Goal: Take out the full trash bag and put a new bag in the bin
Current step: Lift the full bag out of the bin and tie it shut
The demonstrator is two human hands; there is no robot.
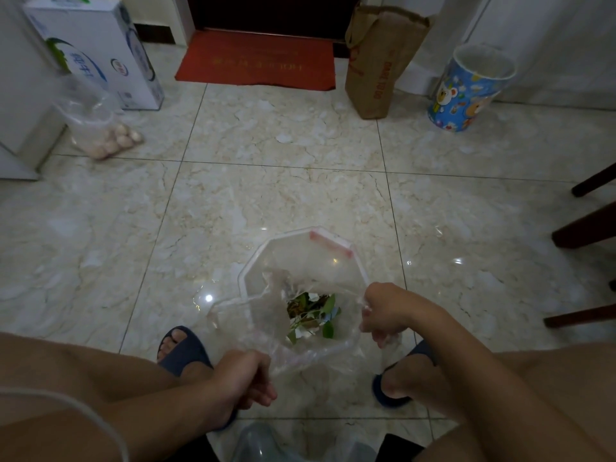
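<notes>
Gripping the clear bag (300, 315) by its mouth, the left hand (245, 378) has its fingers curled round a gathered bit of rim on the near side, and the right hand (383, 311) is clenched on the rim opposite. The bag hangs open between the feet over the floor (300, 161), leaves (313, 315) at its bottom. It looks thin, limp, light and tearable, so bunching the rim together should serve best.
</notes>
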